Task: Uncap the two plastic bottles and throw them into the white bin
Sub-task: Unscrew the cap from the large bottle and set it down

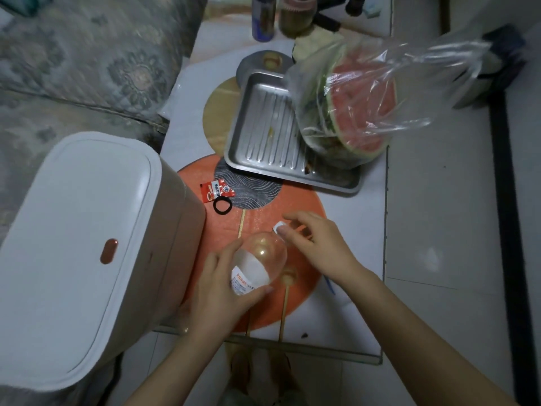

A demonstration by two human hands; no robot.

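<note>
Two hands (pixel 222 291) (pixel 319 244) work bottle (pixel 260 265); bin (pixel 79 253) beside, tray (pixel 263 136) beyond.

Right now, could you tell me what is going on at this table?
A person is uncapping a clear plastic bottle over the orange mat. The left hand holds the bottle's body by its label, tilted, while the right hand has its fingertips on the white cap at the neck. Whether the cap is already off is unclear. The white bin beside the left hand has its lid shut, and no second bottle is clearly in view.
</note>
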